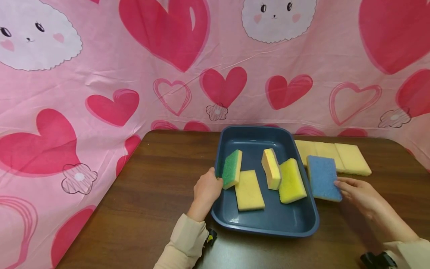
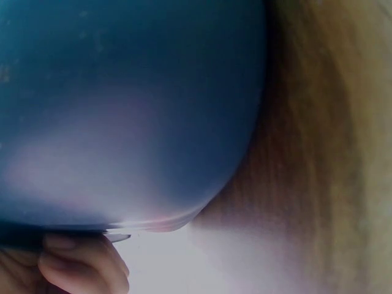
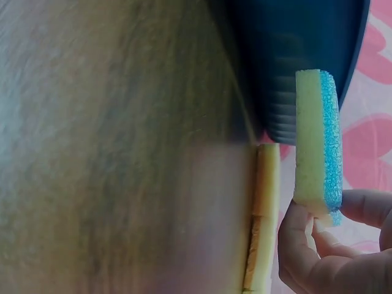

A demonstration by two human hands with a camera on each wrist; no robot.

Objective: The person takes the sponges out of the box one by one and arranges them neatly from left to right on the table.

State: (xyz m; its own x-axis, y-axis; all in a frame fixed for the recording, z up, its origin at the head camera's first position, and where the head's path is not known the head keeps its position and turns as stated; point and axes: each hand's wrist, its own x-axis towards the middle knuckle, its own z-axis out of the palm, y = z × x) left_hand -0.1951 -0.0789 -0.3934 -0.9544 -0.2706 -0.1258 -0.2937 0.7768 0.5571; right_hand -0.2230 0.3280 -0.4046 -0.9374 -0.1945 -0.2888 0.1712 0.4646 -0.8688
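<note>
The left hand (image 1: 208, 188) grips the left rim of a dark blue, round-cornered rectangular tray (image 1: 265, 232). The right hand (image 1: 361, 194) pinches a blue-faced, pale yellow rectangular sponge (image 1: 323, 177) by one end, holding it above the brown wooden table (image 1: 161, 179), just outside the tray's right rim. A row of flat pale yellow rectangular sponges (image 1: 351, 158) lies behind it, beside that rim.

Inside, a green-faced yellow sponge (image 1: 231, 170) tilts near the left wall, and a flat yellow rectangular sponge (image 1: 249, 190) lies next to it. A yellow block sponge on its edge (image 1: 271, 170) and a bright yellow sponge (image 1: 292, 181) sit toward the right wall. Bare tray floor shows along the front and back. Left of the tray, a broad stretch of wood runs to the table's edge.
</note>
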